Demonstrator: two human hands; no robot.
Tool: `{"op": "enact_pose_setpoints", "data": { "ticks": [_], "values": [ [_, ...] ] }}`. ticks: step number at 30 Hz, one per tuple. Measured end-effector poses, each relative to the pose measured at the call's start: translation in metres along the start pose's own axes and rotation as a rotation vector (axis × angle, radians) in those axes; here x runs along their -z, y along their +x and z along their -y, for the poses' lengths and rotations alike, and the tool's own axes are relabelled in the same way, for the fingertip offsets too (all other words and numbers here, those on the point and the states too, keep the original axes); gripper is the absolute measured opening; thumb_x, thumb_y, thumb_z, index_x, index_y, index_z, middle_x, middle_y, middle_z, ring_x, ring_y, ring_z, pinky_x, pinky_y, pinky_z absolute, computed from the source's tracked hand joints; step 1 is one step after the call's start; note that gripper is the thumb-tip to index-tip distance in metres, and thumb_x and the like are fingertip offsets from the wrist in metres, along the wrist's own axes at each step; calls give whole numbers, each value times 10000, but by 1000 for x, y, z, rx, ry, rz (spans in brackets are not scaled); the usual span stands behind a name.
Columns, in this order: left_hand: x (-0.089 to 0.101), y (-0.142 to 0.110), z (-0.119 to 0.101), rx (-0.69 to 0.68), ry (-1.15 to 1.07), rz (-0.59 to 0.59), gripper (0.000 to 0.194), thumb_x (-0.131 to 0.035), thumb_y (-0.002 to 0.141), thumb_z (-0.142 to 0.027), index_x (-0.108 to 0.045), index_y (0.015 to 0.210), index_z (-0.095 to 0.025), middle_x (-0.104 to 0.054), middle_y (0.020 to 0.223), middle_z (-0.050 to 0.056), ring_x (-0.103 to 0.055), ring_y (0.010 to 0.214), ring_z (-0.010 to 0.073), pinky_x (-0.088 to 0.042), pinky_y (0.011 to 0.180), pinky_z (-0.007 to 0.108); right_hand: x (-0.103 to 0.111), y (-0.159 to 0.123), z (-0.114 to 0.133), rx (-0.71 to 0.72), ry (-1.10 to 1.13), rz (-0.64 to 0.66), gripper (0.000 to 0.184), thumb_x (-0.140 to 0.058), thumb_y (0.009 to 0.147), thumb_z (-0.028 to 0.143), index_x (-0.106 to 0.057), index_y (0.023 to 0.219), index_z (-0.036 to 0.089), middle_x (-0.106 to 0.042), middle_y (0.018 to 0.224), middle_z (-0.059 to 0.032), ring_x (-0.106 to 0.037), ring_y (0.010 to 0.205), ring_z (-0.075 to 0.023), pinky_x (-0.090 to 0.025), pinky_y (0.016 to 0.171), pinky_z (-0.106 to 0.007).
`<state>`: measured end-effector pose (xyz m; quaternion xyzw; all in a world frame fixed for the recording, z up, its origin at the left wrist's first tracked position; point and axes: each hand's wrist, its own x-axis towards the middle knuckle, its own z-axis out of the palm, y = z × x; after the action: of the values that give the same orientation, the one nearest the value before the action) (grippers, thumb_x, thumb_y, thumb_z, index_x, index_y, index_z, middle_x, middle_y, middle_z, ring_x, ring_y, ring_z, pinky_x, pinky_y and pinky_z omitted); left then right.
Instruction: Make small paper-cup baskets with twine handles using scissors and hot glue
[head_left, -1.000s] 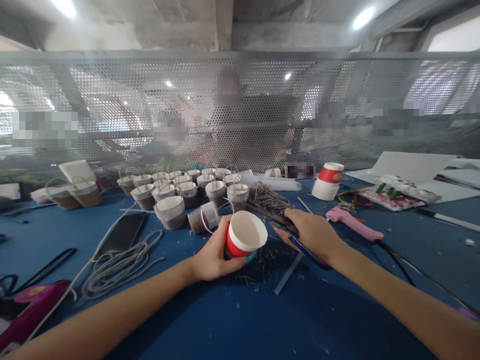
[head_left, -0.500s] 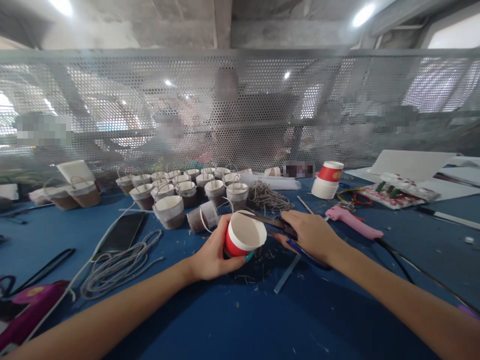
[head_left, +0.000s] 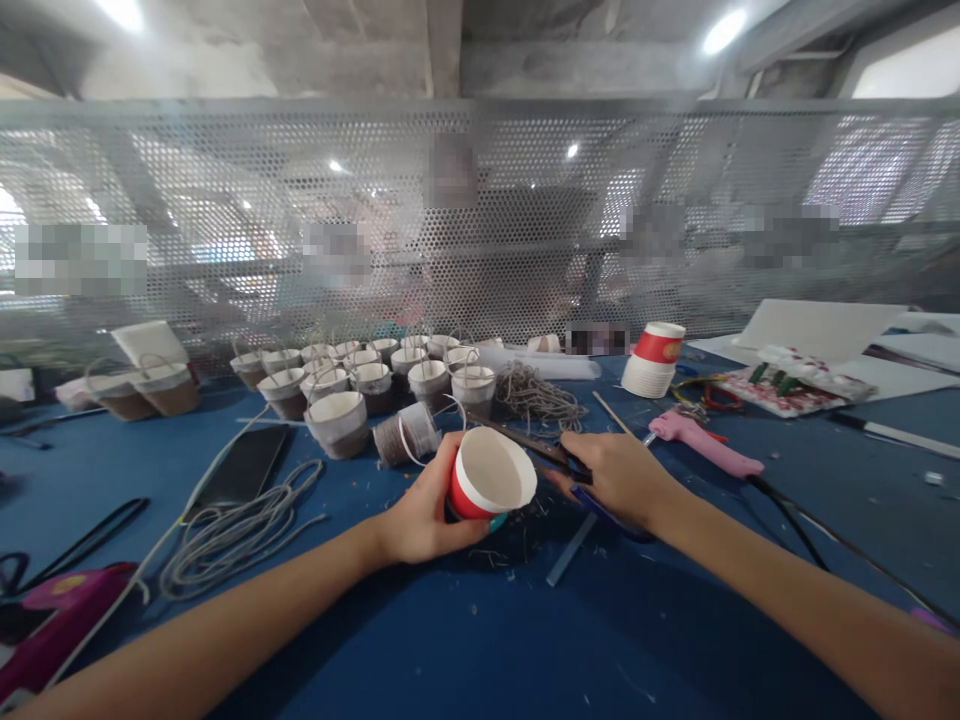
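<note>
My left hand is wrapped round a red and white paper cup, its open mouth tilted up toward me. In my right hand is a pair of scissors with dark blades and blue handles. The blades reach behind the cup's far rim; whether they touch the paper I cannot tell. Just beyond the cup, a small twine-wrapped cup with a handle lies on its side. A clear glue stick rests on the blue table below the scissors.
Several small wrapped cups with handles stand at the back. Grey cord lies in a heap and a coil. A stack of paper cups and a pink glue gun are right; a black phone is left.
The cup has tipped slightly in my left hand and its rim now sits lower. The scissors have shifted a little down and left, their blades moving from over the rim to behind it.
</note>
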<state>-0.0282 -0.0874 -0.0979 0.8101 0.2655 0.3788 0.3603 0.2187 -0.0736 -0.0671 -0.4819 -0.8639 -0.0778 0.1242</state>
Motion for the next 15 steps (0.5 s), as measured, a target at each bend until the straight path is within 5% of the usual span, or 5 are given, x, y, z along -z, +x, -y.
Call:
{"op": "enact_pose_setpoints", "data": {
  "ticks": [7,15],
  "values": [
    [-2,5,3,78,-112,-93,779,-759,605,-234,-301,1234,-203,-474,1193,95,-472,1106,272,-371,973,412,1,1,-5,-71,1,-127,366,-342,855,513,-454,717,194,-614,731,-58,-602,693,-200,-302,548,-253],
    [-2,10,3,121,-173,-86,752,-776,587,-195,-334,1194,-221,-517,1150,80,-527,1049,243,-436,905,386,-3,3,-6,-67,-100,-30,388,-360,834,546,-499,797,187,-607,784,-61,-599,708,-217,-292,545,-265]
  ]
}}
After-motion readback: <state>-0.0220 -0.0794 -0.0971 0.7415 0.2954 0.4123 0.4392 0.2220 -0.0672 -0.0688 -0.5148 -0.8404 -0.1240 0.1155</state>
